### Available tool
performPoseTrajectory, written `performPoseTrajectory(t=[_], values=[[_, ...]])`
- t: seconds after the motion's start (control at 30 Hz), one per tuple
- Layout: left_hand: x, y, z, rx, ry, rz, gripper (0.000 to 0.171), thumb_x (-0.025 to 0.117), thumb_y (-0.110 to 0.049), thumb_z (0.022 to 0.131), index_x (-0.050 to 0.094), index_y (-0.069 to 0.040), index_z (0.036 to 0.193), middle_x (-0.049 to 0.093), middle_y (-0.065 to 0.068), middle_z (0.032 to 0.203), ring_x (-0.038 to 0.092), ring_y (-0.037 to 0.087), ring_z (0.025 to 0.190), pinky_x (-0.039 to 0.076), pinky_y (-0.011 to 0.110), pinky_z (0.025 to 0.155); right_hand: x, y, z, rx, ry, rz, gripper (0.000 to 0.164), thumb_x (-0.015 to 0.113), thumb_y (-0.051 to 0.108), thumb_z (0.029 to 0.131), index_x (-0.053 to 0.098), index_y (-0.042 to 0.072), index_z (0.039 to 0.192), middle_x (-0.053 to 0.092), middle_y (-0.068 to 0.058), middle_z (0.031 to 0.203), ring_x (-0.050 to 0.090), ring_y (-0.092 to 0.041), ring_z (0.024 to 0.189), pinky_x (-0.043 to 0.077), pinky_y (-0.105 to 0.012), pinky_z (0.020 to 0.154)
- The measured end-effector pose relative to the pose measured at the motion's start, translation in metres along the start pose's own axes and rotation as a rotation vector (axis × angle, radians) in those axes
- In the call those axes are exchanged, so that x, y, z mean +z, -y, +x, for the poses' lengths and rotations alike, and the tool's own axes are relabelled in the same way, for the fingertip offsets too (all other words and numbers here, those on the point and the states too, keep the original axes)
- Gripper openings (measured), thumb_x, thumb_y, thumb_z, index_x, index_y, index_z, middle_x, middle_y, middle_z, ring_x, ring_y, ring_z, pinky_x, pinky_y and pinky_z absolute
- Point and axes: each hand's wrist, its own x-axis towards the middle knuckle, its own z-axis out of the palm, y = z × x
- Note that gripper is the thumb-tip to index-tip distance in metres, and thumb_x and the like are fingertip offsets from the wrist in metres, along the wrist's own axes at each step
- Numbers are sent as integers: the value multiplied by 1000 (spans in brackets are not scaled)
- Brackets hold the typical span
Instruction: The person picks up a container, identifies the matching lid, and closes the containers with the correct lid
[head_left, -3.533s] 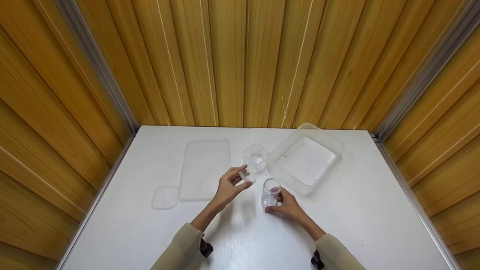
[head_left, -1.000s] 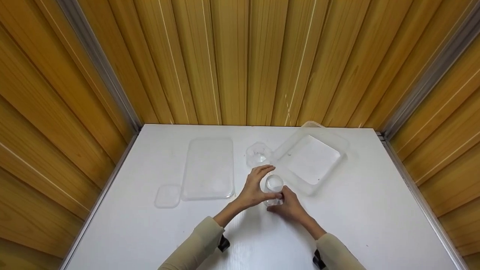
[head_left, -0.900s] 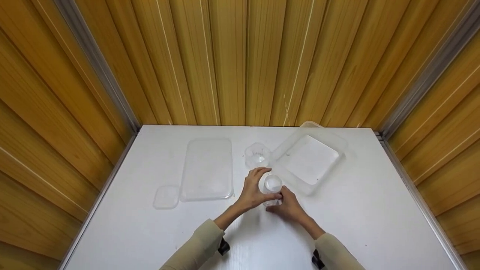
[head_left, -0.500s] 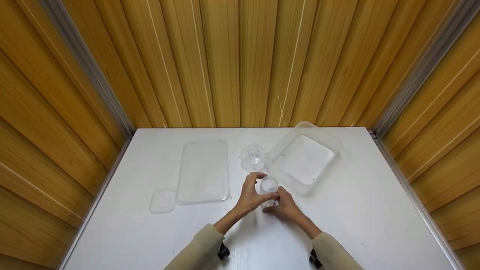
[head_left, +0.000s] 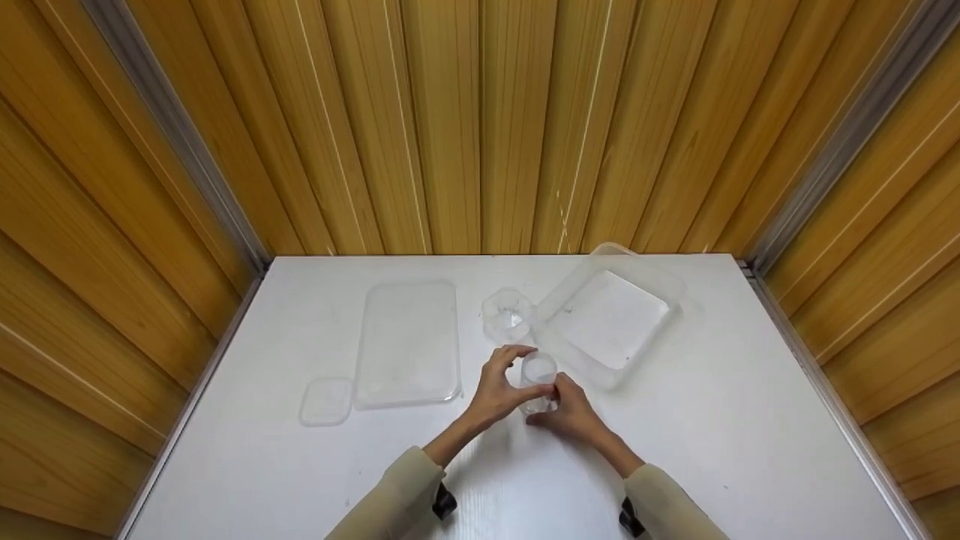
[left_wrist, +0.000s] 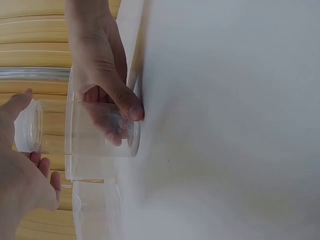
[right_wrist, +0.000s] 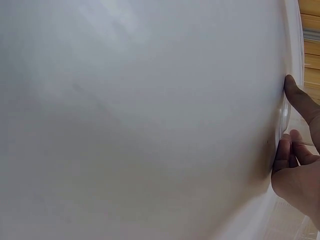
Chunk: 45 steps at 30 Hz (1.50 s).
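A clear cylindrical jar [head_left: 535, 406] stands upright on the white table. My right hand [head_left: 574, 412] grips its lower body from the right; in the left wrist view its thumb and fingers wrap the jar near the base. On the jar's mouth sits a round, translucent lid [head_left: 539, 367]. My left hand [head_left: 496, 391] holds this lid by its edge, thumb on the near side and fingers on the far side. In the left wrist view the lid [left_wrist: 25, 127] is between the left thumb and fingers. The right wrist view shows only a sliver of the jar's base.
Behind the hands stands an octagonal clear container [head_left: 508, 315], beside a large translucent rectangular bin [head_left: 570, 364] at the back right. To the left lie a large rectangular lid [head_left: 407, 345] and a small square lid [head_left: 326, 402]. Wood-look panels [head_left: 442, 127] wall the table's back and sides.
My left hand has carried the round lid rightward from beside the octagonal container onto the jar's mouth. The right hand keeps its grip on the jar. Over the last half second hardly anything moves.
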Motion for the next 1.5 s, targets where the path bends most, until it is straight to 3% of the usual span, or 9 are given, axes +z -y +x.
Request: performPoseTrajectory(t=[0.17,0.4,0.67,0.83,1.03,1.23,1.5], values=[[-4,1,2,-17,50,5,59,90,-25,78,66,-5,128,69,11,125,57,26,116,47,51,96,-1,0,1,3,9,2,62,94,12,67,61,-2,118,63,-10,104,56,-21,91,48,-29,79],[-9,0,5,-40,109,38,60,87,-26,80,66,-8,133,66,7,132,53,24,123,42,37,101,-3,1,2,2,28,-2,65,94,13,69,60,-2,122,62,-12,108,56,-22,95,48,-28,81],[-10,2,-1,-9,75,-7,71,92,-24,74,61,-6,135,62,11,131,51,28,124,41,40,103,4,1,-1,-3,23,6,65,95,13,67,60,-4,120,63,-12,108,57,-20,95,50,-28,82],[-5,1,1,19,22,64,75,96,-29,68,62,-5,131,63,13,121,53,27,116,40,37,102,5,0,-1,-3,18,9,66,95,11,66,60,-5,120,64,-14,110,58,-20,97,53,-31,84],[2,-2,6,-4,-10,84,70,96,-34,66,60,-9,121,62,7,117,53,23,111,39,34,99,2,0,1,-22,2,4,64,95,9,66,61,-5,118,64,-16,109,58,-20,95,54,-32,83],[3,0,7,19,-2,93,64,95,-32,68,61,-8,117,64,6,116,53,22,112,42,37,101,1,1,0,2,19,14,63,94,9,68,60,-5,119,64,-16,112,58,-21,97,53,-31,83],[-5,1,7,25,84,49,58,91,-25,75,65,-11,125,65,7,125,52,28,116,36,42,103,-1,-1,-1,6,39,12,68,93,14,71,58,-3,126,64,-15,116,61,-23,103,54,-35,90]])
